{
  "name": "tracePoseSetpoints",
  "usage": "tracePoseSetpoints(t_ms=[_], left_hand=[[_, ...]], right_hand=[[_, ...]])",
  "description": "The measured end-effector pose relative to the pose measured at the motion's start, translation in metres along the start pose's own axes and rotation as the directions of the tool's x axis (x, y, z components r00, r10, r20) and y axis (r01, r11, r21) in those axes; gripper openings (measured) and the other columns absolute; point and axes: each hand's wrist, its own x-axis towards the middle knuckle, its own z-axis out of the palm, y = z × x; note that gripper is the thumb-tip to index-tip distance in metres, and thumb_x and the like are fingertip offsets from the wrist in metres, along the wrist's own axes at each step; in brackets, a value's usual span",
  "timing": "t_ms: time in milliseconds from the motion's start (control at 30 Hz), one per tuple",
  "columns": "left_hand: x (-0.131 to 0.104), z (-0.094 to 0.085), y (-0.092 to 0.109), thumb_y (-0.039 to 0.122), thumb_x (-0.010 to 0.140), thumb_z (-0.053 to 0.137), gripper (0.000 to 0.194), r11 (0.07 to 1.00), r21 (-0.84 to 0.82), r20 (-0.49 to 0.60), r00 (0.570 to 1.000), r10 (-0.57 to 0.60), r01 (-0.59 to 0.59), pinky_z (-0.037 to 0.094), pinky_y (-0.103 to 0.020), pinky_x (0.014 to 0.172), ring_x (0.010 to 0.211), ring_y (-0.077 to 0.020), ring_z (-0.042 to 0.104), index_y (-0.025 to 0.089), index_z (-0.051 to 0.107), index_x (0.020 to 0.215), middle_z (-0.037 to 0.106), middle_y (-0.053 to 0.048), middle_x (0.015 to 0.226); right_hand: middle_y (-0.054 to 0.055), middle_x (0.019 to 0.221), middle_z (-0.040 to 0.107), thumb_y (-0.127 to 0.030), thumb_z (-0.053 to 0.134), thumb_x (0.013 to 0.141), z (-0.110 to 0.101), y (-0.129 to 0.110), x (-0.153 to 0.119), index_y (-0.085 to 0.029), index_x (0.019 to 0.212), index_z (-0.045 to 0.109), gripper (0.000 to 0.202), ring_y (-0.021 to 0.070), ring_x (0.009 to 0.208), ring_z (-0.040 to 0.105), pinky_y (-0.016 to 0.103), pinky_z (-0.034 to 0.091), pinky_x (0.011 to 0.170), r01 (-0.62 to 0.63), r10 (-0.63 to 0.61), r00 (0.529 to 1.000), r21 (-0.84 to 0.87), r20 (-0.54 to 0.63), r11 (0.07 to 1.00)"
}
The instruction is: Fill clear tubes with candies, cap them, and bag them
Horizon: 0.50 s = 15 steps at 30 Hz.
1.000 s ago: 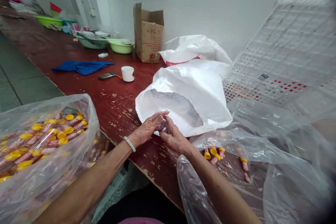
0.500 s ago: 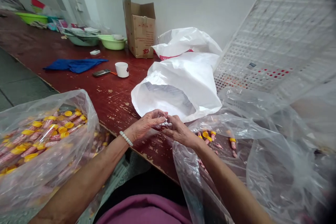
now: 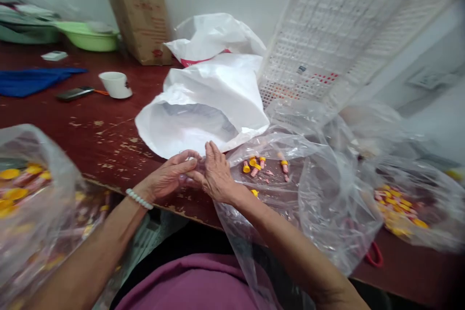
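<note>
My left hand (image 3: 169,177), with a pale bead bracelet (image 3: 139,199) at its wrist, curls around small clear plastic pieces that look like empty tubes (image 3: 189,156); their exact shape and number are hard to make out. Right beside it, my right hand (image 3: 220,177) has its fingers stretched forward, and its thumb reaches across to the left hand and the clear pieces. Both hands are over the table's front edge, just before the mouth of a white sack (image 3: 218,85). Capped tubes with yellow lids and pink contents (image 3: 255,167) lie right of my right hand, on or under clear plastic sheeting (image 3: 323,198).
Clear bags of yellow-capped tubes stand at left (image 3: 22,184) and far right (image 3: 403,208). A white perforated crate (image 3: 327,34) leans against the wall. Behind are a cardboard box (image 3: 145,24), a white cup (image 3: 115,85), a phone (image 3: 75,93), a blue cloth (image 3: 32,81) and a green basin (image 3: 89,38).
The view has swung right, so the things on the table appear farther left and the right-hand bag shows. My right hand's fingers, curled in before, are now stretched forward.
</note>
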Motion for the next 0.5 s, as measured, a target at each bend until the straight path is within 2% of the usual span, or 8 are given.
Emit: tracePoseSetpoints(t_ms=[100,167,233,267,333,400,433,500], left_hand=[[0.003,0.003,-0.01,0.025,0.075,0.073,0.039,0.995,-0.004,0.087,0.991,-0.097,0.098,0.058,-0.035,0.066,0.08,-0.0226,0.067,0.019,0.06,0.112,0.067,-0.01,0.099],[0.008,0.008,-0.018,0.018,0.07,0.076,0.041,0.992,-0.042,0.097,0.989,-0.111,0.115,0.058,-0.03,0.062,0.075,-0.0208,0.066,0.018,0.063,0.109,0.067,-0.009,0.098],[0.013,0.014,-0.025,0.014,0.066,0.078,0.035,0.989,-0.104,0.076,0.992,-0.098,0.105,0.056,-0.025,0.056,0.069,-0.0185,0.065,0.015,0.066,0.099,0.068,-0.008,0.088],[0.014,0.017,-0.028,0.014,0.065,0.078,0.03,0.985,-0.141,0.059,0.994,-0.09,0.097,0.056,-0.026,0.057,0.071,-0.0196,0.066,0.014,0.067,0.093,0.067,-0.007,0.083],[0.016,0.022,-0.03,0.016,0.065,0.078,0.025,0.976,-0.2,0.026,0.996,-0.085,0.088,0.058,-0.031,0.064,0.081,-0.0258,0.067,0.014,0.066,0.087,0.066,-0.005,0.078],[0.017,0.026,-0.029,0.018,0.064,0.079,0.026,0.974,-0.212,0.006,0.997,-0.077,0.076,0.059,-0.036,0.068,0.091,-0.0319,0.067,0.014,0.064,0.085,0.066,-0.005,0.08],[0.017,0.029,-0.028,0.018,0.064,0.079,0.027,0.978,-0.197,0.001,0.997,-0.072,0.071,0.059,-0.036,0.066,0.09,-0.0328,0.067,0.015,0.063,0.086,0.067,-0.005,0.084],[0.018,0.038,-0.029,0.019,0.065,0.078,0.031,0.989,-0.133,-0.007,0.998,-0.067,0.065,0.057,-0.032,0.057,0.081,-0.0296,0.069,0.016,0.06,0.089,0.068,-0.007,0.09]], right_hand=[[0.019,0.154,0.011,-0.053,0.05,0.086,-0.006,0.003,-0.005,-0.009,0.149,0.008,0.088,0.0381,0.135,0.023,0.06,0.027,0.104,0.09,-0.087,0.996,-0.096,0.033,0.991],[0.02,0.154,0.012,-0.056,0.056,0.081,-0.018,0.008,-0.012,-0.008,0.149,0.011,0.095,0.0385,0.134,0.025,0.059,0.028,0.104,0.149,-0.142,0.988,-0.134,0.06,0.98],[0.02,0.151,0.022,-0.057,0.06,0.078,-0.036,0.021,-0.024,-0.009,0.147,0.023,0.091,0.0354,0.131,0.03,0.053,0.032,0.103,0.171,-0.169,0.985,-0.143,0.02,0.975],[0.019,0.146,0.034,-0.055,0.057,0.081,-0.048,0.033,-0.031,-0.01,0.141,0.035,0.078,0.0314,0.127,0.038,0.047,0.035,0.102,0.156,-0.158,0.987,-0.136,-0.003,0.978],[0.012,0.118,0.059,-0.046,0.044,0.092,-0.072,0.065,-0.047,-0.015,0.117,0.06,0.043,0.0205,0.104,0.056,0.034,0.043,0.091,0.051,-0.054,0.998,-0.138,-0.015,0.989],[0.007,0.091,0.066,-0.034,0.033,0.097,-0.094,0.105,-0.06,-0.016,0.097,0.067,0.038,0.0161,0.082,0.061,0.028,0.045,0.08,-0.227,0.232,0.973,-0.257,-0.011,0.939],[0.008,0.092,0.066,-0.03,0.036,0.095,-0.102,0.125,-0.064,-0.016,0.096,0.068,0.034,0.0171,0.083,0.061,0.027,0.045,0.079,-0.379,0.379,0.923,-0.357,-0.073,0.854],[0.013,0.109,0.063,-0.024,0.038,0.093,-0.111,0.159,-0.065,-0.013,0.109,0.064,0.033,0.0203,0.097,0.06,0.028,0.044,0.084,-0.547,0.523,0.831,-0.456,-0.192,0.702]])
